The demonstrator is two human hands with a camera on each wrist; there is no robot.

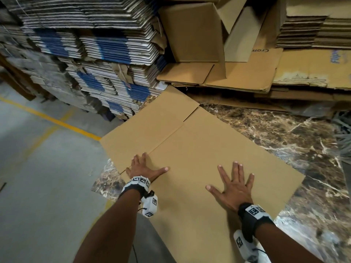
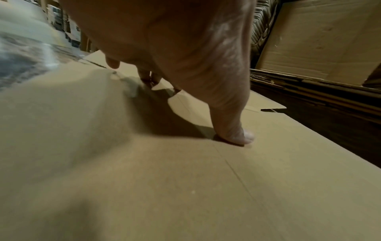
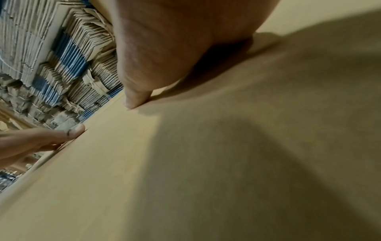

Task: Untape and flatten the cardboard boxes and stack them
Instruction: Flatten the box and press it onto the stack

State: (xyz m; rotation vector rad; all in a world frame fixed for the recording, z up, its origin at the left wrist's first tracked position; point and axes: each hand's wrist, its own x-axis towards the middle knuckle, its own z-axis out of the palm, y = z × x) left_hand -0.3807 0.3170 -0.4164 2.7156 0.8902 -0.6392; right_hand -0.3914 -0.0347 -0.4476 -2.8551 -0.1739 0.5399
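A flattened brown cardboard box (image 1: 199,149) lies on the marbled floor, its flaps spread toward the stacks at the back. My left hand (image 1: 143,168) presses flat on its near left part, fingers spread beside a fold line. My right hand (image 1: 234,185) presses flat on the middle of the sheet, fingers splayed. In the left wrist view the thumb (image 2: 237,133) pushes down on the cardboard (image 2: 185,187). The right wrist view shows my right thumb tip (image 3: 132,101) on the cardboard (image 3: 206,163), with the left hand's thumb (image 3: 72,130) farther off.
Tall stacks of flattened white and blue boxes (image 1: 91,54) rise at the back left. Brown flattened sheets and an upright open box (image 1: 193,33) sit behind. Grey concrete floor with a yellow line (image 1: 51,118) lies to the left, marbled floor (image 1: 294,141) to the right.
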